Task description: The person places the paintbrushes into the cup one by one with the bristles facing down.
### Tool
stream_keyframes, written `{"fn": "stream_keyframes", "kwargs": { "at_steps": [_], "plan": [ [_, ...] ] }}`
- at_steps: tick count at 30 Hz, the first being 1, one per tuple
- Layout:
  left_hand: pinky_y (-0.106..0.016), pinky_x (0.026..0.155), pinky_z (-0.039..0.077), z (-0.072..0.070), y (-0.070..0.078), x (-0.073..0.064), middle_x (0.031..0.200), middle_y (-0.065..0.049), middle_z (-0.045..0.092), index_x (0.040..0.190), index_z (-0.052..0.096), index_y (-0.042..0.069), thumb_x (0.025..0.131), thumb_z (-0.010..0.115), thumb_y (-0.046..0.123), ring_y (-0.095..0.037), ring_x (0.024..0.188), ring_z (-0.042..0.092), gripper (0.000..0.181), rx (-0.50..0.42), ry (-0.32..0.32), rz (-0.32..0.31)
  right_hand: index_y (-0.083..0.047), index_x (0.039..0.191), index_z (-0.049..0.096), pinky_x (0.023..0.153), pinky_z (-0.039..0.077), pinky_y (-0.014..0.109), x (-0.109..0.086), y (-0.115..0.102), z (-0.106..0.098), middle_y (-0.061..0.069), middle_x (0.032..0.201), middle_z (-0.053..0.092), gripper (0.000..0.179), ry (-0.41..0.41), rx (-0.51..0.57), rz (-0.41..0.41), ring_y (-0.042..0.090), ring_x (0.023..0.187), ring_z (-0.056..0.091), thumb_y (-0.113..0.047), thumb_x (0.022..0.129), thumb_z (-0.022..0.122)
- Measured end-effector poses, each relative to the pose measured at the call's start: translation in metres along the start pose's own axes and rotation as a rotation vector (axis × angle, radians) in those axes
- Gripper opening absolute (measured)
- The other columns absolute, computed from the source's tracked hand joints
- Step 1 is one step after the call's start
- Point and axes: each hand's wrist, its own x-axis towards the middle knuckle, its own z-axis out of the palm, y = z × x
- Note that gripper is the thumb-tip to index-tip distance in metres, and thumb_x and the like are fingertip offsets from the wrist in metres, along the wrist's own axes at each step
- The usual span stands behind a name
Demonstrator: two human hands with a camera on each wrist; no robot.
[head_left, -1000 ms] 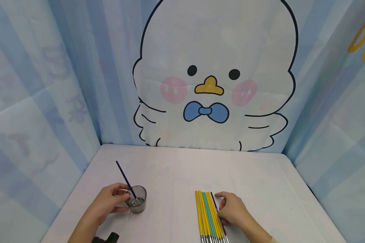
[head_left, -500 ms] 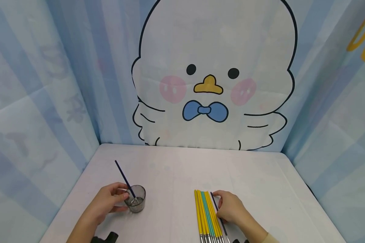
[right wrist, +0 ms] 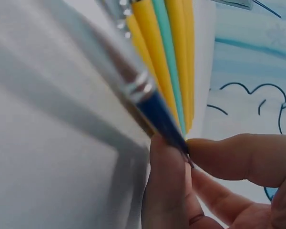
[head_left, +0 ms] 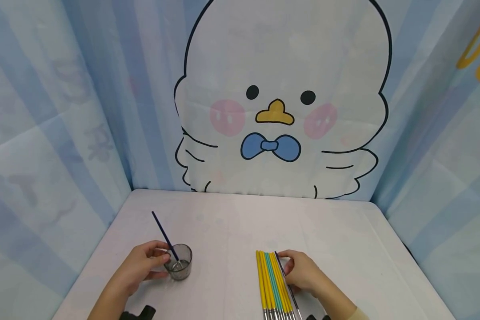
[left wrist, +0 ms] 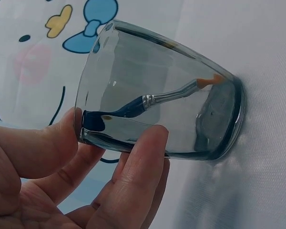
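Your left hand point(head_left: 144, 261) holds the glass point(left wrist: 148, 67), probably fragile and slippery; your right hand point(head_left: 304, 272) pinches the blue brush point(right wrist: 158, 109), likely light and stiff, best held by its handle point(right wrist: 164, 122).

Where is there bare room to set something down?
Bare table shows between the glass and the yellow-and-green brush row, along the back beneath the printed backdrop, and right of the right hand. Crowded: the glass, held by the left hand with a leaning brush inside, and the row's right side, where the right hand pinches a blue-handled brush.
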Motion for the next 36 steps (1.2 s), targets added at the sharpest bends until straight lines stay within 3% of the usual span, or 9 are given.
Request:
{"fn": "stream_keyframes", "kwargs": {
  "at_steps": [6,13,21,27,36],
  "plan": [
    [-0.045,0.081,0.071,0.0,0.001,-0.001,0.119,-0.018,0.065,0.137,0.062,-0.006,0.104,0.067,0.002,-0.025,0.101,0.071,0.035,0.002,0.006,-0.004,-0.008,0.149,0.061,0.05,0.052,0.023,0.004,-0.005,-0.002,0.01,0.093,0.062,0.082,-0.033,0.162,-0.01,0.018,0.063,0.051,0.015,0.071,0.074],
    [-0.045,0.081,0.071,0.001,0.001,-0.001,0.118,-0.018,0.065,0.137,0.063,-0.006,0.104,0.067,0.002,-0.025,0.1,0.072,0.034,-0.006,0.007,-0.002,-0.009,0.153,0.058,0.054,0.059,0.028,0.006,-0.016,0.0,0.011,0.1,0.063,0.085,-0.022,0.296,-0.059,0.021,0.072,0.059,0.015,0.072,0.07],
    [-0.045,0.081,0.071,0.0,0.001,-0.003,0.117,-0.018,0.065,0.137,0.062,-0.007,0.104,0.067,0.001,-0.025,0.099,0.072,0.034,-0.012,0.003,0.007,-0.013,0.153,0.058,0.06,0.065,0.031,0.009,-0.033,0.004,0.011,0.103,0.062,0.079,0.034,0.42,-0.09,0.022,0.076,0.063,0.013,0.08,0.075],
    [-0.045,0.081,0.071,-0.001,0.0,-0.004,0.117,-0.018,0.066,0.137,0.062,-0.007,0.104,0.067,0.001,-0.024,0.098,0.072,0.034,-0.011,0.0,0.008,-0.014,0.153,0.059,0.062,0.067,0.033,0.012,-0.049,0.01,0.012,0.105,0.062,0.074,0.073,0.502,-0.175,0.022,0.072,0.065,0.012,0.085,0.073],
    [-0.045,0.081,0.071,-0.001,0.0,-0.001,0.118,-0.018,0.066,0.136,0.063,-0.006,0.105,0.067,0.002,-0.024,0.099,0.071,0.033,-0.011,0.0,-0.003,-0.017,0.154,0.058,0.066,0.068,0.034,0.014,-0.074,0.021,0.012,0.108,0.06,0.073,0.03,0.573,-0.256,0.019,0.075,0.067,0.011,0.088,0.072]
  ]
}}
